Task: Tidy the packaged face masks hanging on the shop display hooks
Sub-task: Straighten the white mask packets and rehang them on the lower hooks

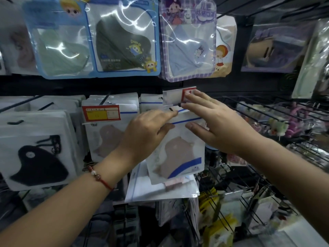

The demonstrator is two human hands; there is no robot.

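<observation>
Shop display wall (204, 86) of black hooks hung with packaged masks. Left hand (147, 134) pinched the top edge of a tilted beige mask pack (179, 154) at the centre hook; right hand (219, 125), fingers straight, touched the price tag (178, 96) above. Black mask pack (35, 154) hung well left.

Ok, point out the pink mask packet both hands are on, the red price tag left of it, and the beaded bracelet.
pink mask packet (179, 154), head view, on the mask window.
red price tag (101, 113), head view, on its yellow centre.
beaded bracelet (96, 173), head view, on the beads at the left wrist.

Mask packets (178, 150) on display hooks (105, 99)
</observation>
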